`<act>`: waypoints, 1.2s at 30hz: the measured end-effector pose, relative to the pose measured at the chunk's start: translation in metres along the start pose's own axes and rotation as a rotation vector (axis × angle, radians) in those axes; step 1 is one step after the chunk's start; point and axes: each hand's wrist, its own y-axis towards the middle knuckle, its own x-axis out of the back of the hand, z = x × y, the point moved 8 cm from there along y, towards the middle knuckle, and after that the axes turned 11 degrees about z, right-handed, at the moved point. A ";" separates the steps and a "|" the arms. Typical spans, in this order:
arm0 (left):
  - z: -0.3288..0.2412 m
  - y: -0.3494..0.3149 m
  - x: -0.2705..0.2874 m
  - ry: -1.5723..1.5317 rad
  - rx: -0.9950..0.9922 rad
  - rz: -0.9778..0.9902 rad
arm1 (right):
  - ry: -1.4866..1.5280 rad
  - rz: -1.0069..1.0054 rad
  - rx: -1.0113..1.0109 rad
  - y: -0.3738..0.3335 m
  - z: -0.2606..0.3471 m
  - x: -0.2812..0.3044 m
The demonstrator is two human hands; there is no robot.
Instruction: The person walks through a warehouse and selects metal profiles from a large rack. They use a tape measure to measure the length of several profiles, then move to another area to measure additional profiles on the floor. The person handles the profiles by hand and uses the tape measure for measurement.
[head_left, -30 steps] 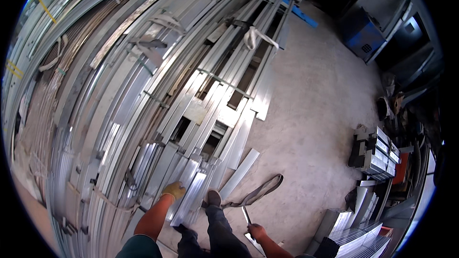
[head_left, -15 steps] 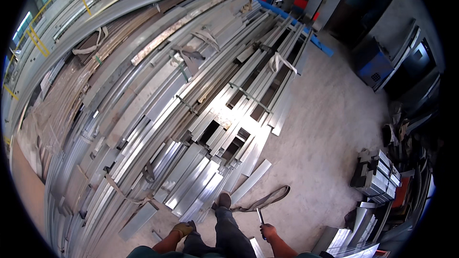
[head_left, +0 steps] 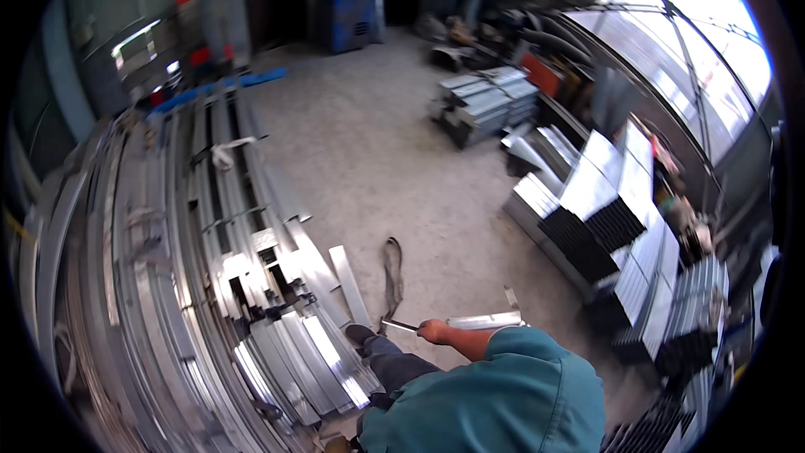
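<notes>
My right hand [head_left: 433,331] is closed round the end of a slim silver metal tool [head_left: 401,325], which points left over the floor. Just beyond the tool lies a dark strap [head_left: 393,273], looped on the concrete. Only a small gloved part of my left hand [head_left: 338,444] shows at the lower edge, beside the metal profiles; its fingers are hidden. Close to my shoe, several silver profiles [head_left: 293,352] lie side by side at the near end of the big stack. A loose flat strip [head_left: 350,285] rests on the floor to the right of them.
Long metal profiles [head_left: 180,226] cover the left side. Stacked bundles of bright profiles [head_left: 587,189] run along the right, beneath a large window [head_left: 671,33]. A smaller bundle [head_left: 490,101] stands farther back, and a blue box [head_left: 348,21] is by the far wall.
My view has swung to the right, bringing the right-hand bundles and window into sight. My right hand still holds the tool, now pointing left. My left hand has mostly left the view.
</notes>
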 end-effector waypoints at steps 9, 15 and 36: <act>-0.070 -0.019 0.013 0.112 0.019 0.149 | 0.412 -0.134 -0.302 -0.121 -0.130 -0.114; -0.098 -0.010 0.015 0.263 0.015 0.210 | 0.132 -0.073 -0.248 -0.145 -0.166 -0.132; -0.543 0.185 -0.060 0.261 -0.160 0.305 | 1.067 -0.718 -0.638 -0.262 -0.422 -0.043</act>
